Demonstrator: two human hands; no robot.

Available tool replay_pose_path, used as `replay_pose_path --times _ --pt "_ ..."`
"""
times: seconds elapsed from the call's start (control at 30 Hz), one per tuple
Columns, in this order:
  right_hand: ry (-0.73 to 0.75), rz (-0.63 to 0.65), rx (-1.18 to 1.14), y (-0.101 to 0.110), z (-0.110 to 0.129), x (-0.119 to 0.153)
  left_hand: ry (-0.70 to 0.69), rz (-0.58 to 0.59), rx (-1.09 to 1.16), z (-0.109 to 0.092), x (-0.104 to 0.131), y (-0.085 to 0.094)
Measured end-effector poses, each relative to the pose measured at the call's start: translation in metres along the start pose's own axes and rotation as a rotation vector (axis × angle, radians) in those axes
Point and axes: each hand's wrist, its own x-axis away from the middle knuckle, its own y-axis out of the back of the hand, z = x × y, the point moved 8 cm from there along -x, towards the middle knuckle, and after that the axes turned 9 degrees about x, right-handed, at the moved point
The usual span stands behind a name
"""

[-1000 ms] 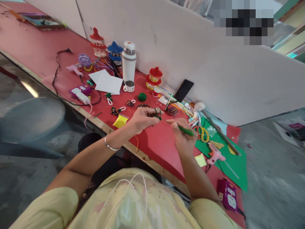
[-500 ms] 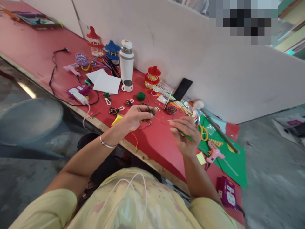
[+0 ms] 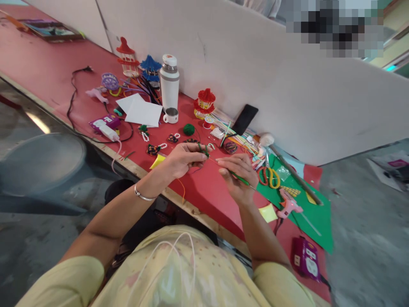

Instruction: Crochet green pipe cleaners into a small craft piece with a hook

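Observation:
My left hand pinches a small piece of green yarn work, with a loop of yarn over the fingers. My right hand is closed around a crochet hook with a green handle. The hook's thin metal end points left to the yarn piece; whether it passes through a stitch is too small to tell. Beyond my left hand lies a ball of green yarn. A multicoloured yarn ball sits behind my right hand. Small yarn pieces with white bead loops lie to the left.
A white flask and its cup stand at the back, near a phone leaning on the partition. To the right are scissors, a pink glue gun and a purple power strip. Papers lie left.
My right hand has moved left with the crochet hook, bringing its tip to the yarn piece. Red-handled scissors beside the yellow ones now show. My left hand stays nearly in place.

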Motion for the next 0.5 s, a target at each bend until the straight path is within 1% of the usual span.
replay_pose_path --times 0.23,0.33,0.43,0.5 --pt "-0.054 0.007 0.002 0.001 0.0 0.0 -0.015 -0.011 0.002 -0.003 0.001 -0.001" --pt "-0.163 0.005 -0.05 -0.002 -0.005 0.0 -0.067 -0.03 -0.019 -0.006 0.002 -0.001" --pt "-0.316 0.082 -0.072 -0.015 -0.014 0.003 -0.15 -0.052 -0.051 -0.009 0.003 -0.001" --pt "-0.336 0.125 -0.014 -0.023 -0.016 0.003 -0.214 -0.075 -0.075 -0.011 0.003 -0.001"
